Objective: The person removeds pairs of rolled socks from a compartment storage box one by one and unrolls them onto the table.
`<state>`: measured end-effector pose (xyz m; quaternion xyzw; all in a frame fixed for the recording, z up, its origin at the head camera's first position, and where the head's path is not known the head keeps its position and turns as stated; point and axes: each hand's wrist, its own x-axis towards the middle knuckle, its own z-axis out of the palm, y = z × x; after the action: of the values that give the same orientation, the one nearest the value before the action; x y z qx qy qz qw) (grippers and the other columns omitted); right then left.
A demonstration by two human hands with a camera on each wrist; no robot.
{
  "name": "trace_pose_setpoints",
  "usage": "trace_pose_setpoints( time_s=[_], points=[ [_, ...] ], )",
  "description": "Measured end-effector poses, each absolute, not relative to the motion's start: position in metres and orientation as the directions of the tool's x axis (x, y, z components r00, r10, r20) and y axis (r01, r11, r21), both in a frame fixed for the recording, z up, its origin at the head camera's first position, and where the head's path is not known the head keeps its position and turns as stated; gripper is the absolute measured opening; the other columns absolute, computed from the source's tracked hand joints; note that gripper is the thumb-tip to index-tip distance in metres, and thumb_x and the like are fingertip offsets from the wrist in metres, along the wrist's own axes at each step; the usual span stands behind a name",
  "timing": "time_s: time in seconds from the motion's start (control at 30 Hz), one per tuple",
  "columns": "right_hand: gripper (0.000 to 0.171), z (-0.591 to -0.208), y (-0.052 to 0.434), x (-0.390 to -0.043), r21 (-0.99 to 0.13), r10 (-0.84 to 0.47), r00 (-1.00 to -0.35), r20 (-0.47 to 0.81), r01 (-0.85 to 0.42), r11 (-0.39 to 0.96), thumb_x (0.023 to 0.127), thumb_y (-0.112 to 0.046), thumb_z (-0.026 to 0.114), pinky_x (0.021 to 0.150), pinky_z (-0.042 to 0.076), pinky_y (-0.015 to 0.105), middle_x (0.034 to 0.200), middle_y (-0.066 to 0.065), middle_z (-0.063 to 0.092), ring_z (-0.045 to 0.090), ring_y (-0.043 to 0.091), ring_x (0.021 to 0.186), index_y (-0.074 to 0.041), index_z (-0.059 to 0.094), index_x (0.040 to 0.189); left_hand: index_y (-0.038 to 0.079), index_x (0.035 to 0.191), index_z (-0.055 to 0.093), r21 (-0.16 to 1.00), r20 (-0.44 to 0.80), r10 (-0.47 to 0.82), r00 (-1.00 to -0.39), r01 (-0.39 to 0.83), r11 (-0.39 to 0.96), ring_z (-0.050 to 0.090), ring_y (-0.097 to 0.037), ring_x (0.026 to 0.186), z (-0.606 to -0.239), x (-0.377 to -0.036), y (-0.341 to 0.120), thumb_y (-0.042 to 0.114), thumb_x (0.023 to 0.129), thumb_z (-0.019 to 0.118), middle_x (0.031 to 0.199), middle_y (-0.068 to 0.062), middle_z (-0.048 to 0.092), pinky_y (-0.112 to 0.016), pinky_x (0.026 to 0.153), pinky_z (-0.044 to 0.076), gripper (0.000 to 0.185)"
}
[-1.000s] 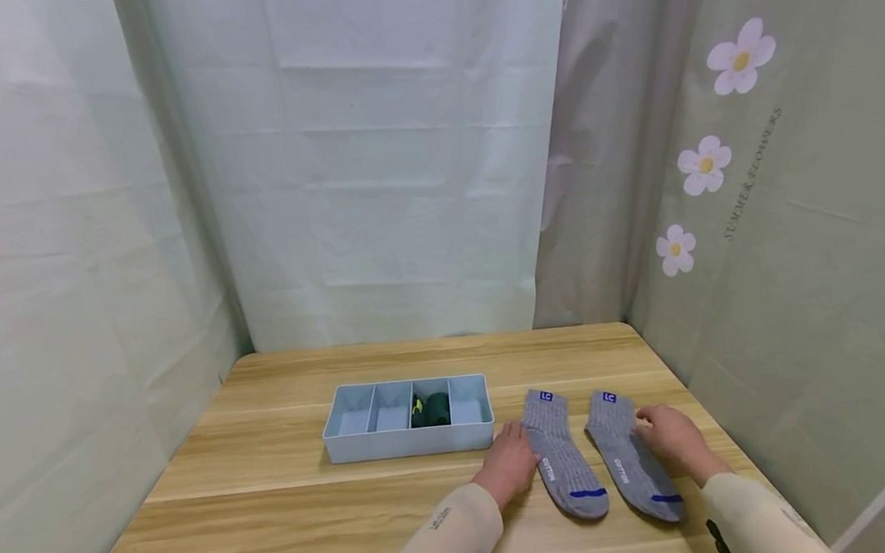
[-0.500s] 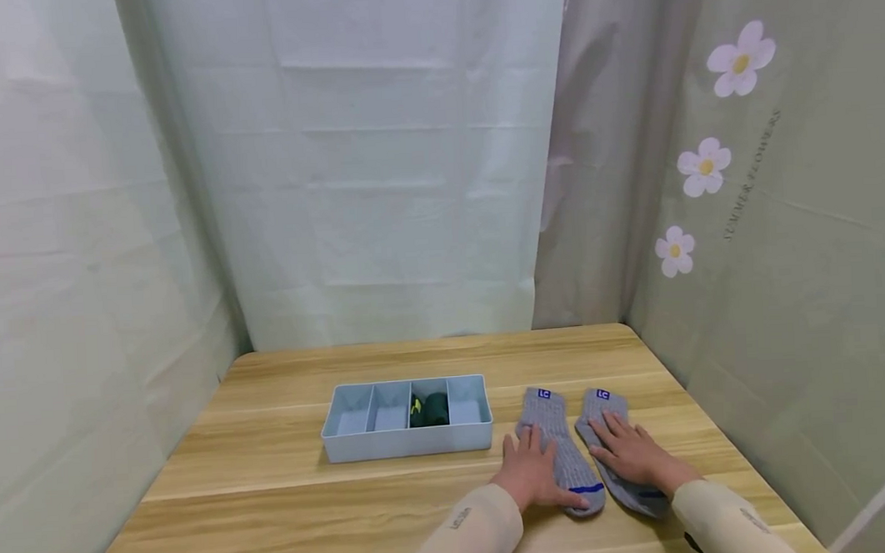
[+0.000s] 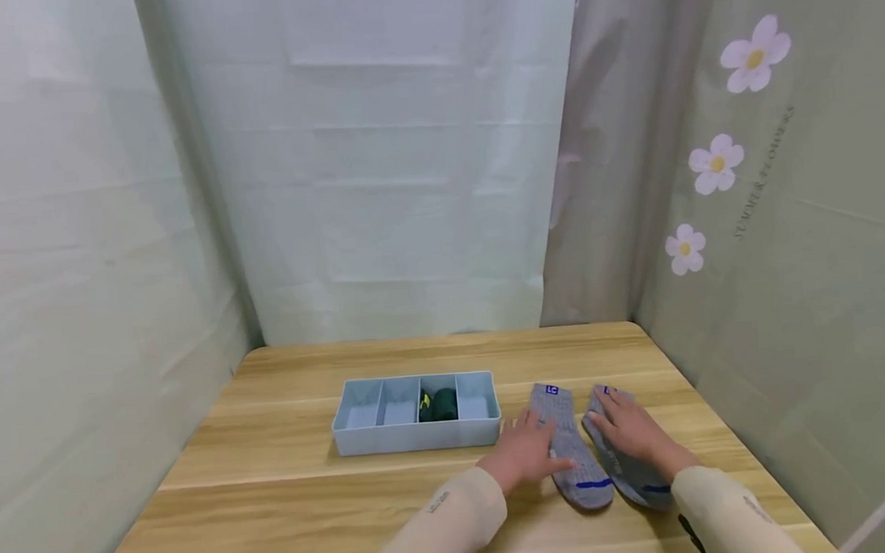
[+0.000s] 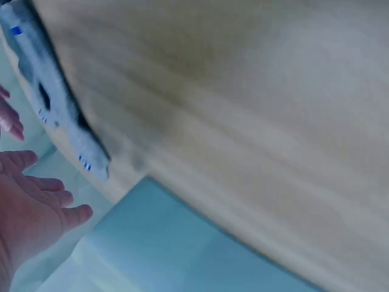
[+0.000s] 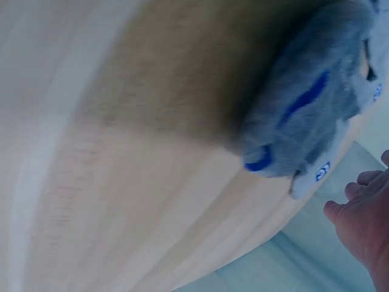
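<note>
Two grey ankle socks lie flat side by side on the wooden table in the head view, toes toward me, each with a blue label at the cuff. Over the left sock [image 3: 582, 472] my left hand [image 3: 522, 456] has its fingers spread, overlapping its left side. Fingers extended, my right hand [image 3: 636, 430] lies over the upper part of the right sock [image 3: 624, 470], covering much of it. In the left wrist view the left hand [image 4: 30, 210] appears with straight fingers. The right wrist view has the right hand [image 5: 364, 222] beyond the socks' cuffs.
Left of the socks stands a light blue divided box [image 3: 413, 438]. One of its compartments holds a dark green rolled item [image 3: 444, 404] with a yellow mark beside it. Pale curtains [image 3: 408, 186] surround the wooden table [image 3: 289, 502] at the back and sides.
Both hands came from the socks' outer sides to over them, then moved up toward the cuffs. The right sock has shifted left, closer to the left one. The head view has turned slightly.
</note>
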<state>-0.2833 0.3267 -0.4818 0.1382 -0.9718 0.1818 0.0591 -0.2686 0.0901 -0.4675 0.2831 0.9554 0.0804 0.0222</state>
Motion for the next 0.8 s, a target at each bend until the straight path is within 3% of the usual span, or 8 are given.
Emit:
trace_pose_setpoints(
  time_s=[0.23,0.63,0.8],
  points=[
    [0.064,-0.469,0.317,-0.29,-0.396,-0.222,-0.967,0.126,-0.254,0.882,0.105,-0.035,0.047,0.107,0.025,0.068,0.152,0.039,0.023,0.027,0.056,0.137,0.01,0.032,0.149,0.016,0.15,0.045,0.151,0.046,0.564,-0.824,0.564,0.812,0.027,-0.03,0.146,-0.443,-0.278,0.074,0.057,0.096,0.055,0.158,-0.013,0.032,-0.047,0.115,0.029,0.069],
    [0.075,-0.442,0.258,-0.308,-0.536,-0.211,-0.976,0.052,-0.205,0.819,0.104,-0.047,0.045,0.111,0.021,0.065,0.161,0.026,0.011,0.02,0.047,0.144,-0.002,0.018,0.157,0.01,0.152,0.04,0.223,0.074,0.412,-0.908,0.418,0.881,0.029,-0.031,0.145,-0.402,-0.319,0.003,0.051,0.098,0.055,0.156,-0.017,0.033,-0.049,0.113,0.031,0.069],
    [0.076,-0.44,0.228,-0.315,-0.595,-0.223,-0.973,0.057,-0.212,0.775,0.103,-0.048,0.047,0.114,0.019,0.061,0.162,0.023,0.014,0.019,0.044,0.145,-0.004,0.019,0.158,0.007,0.152,0.038,0.263,0.09,0.363,-0.927,0.374,0.889,0.03,-0.034,0.144,-0.397,-0.331,-0.019,0.049,0.099,0.055,0.156,-0.019,0.033,-0.05,0.113,0.031,0.07]
  ],
)
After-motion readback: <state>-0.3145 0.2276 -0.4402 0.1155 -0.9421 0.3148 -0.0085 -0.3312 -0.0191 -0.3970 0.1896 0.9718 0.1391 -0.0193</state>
